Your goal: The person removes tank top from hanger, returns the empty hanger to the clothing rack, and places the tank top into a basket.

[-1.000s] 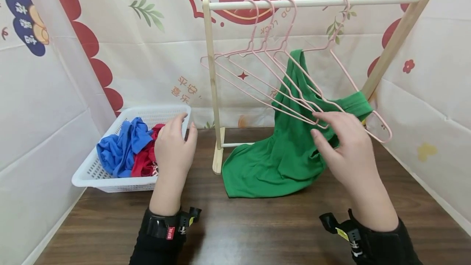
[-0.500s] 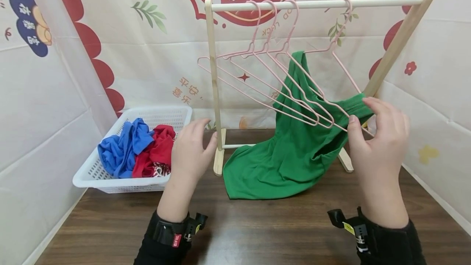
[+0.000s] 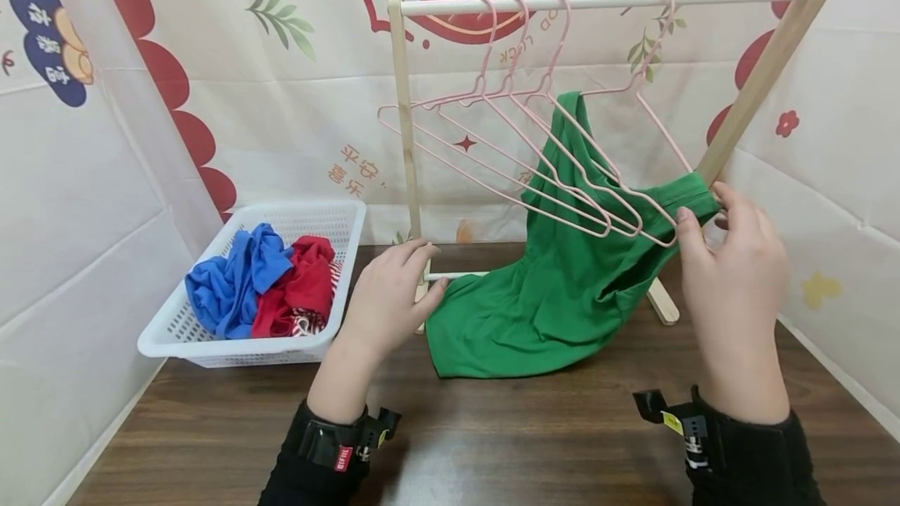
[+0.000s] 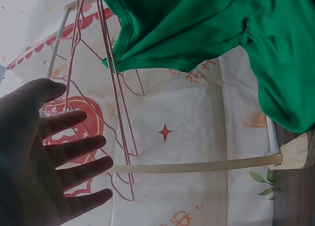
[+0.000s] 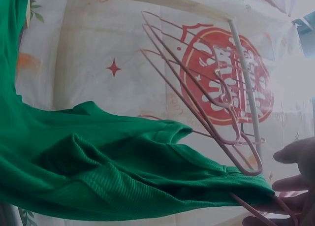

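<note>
A green tank top [image 3: 520, 311] hangs askew by its straps from the rightmost pink hanger [image 3: 657, 123], its hem spread on the table. In the head view my right hand [image 3: 738, 279] is at the shoulder strap on the hanger's right end, thumb to one side and fingers to the other. The right wrist view has the hanger's end [image 5: 283, 206] crossing these fingers, with the thumb [image 5: 295, 152] apart. My left hand [image 3: 390, 299], fingers spread, reaches to the top's lower left edge beside the rack's foot; in the left wrist view nothing lies in its palm.
Several pink hangers [image 3: 506, 100] overlap in front of the top. They hang from the white bar [image 3: 605, 0] of a wooden rack [image 3: 402, 123]. At left a white basket [image 3: 309, 217] holds blue cloth [image 3: 235, 279] and red cloth [image 3: 298, 279]. A printed backdrop encloses the table [image 3: 492, 436].
My right hand has moved right, from in front of the hangers to the strap at the hanger's end. My left hand has moved right from the basket toward the tank top.
</note>
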`<state>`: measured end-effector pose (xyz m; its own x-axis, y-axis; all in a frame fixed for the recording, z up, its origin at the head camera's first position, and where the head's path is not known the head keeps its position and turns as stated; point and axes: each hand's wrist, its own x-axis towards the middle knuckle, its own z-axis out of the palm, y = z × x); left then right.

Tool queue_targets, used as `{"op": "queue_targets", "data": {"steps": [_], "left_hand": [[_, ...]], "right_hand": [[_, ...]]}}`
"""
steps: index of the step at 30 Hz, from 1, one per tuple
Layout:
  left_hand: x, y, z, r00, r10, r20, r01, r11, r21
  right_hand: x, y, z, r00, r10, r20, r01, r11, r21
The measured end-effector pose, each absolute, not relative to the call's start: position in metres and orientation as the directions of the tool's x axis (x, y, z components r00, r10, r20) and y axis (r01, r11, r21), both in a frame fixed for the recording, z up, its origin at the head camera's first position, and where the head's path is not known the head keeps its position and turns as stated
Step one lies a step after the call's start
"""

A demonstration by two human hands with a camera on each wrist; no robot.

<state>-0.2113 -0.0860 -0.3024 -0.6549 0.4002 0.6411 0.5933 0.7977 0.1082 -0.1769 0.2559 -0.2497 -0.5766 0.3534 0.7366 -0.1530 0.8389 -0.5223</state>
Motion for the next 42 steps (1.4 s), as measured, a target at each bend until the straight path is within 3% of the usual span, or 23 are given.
{"op": "queue_targets", "data": {"steps": [23,30,42], "left_hand": [[-0.212,-0.088,-0.301,-0.647,0.386,0.657,0.577,0.812,0.091],[-0.213,-0.09,-0.301,-0.674,0.382,0.632,0.559,0.823,0.099],[-0.212,-0.091,-0.3,-0.673,0.376,0.637,0.552,0.829,0.094]], "right_hand": [[-0.189,0.257,-0.255,-0.559,0.334,0.759,-0.023,0.909,-0.417],[-0.192,0.255,-0.26,-0.452,0.285,0.845,-0.046,0.939,-0.342],[-0.199,0.256,-0.267,-0.343,0.274,0.899,-0.072,0.946,-0.316]]}}
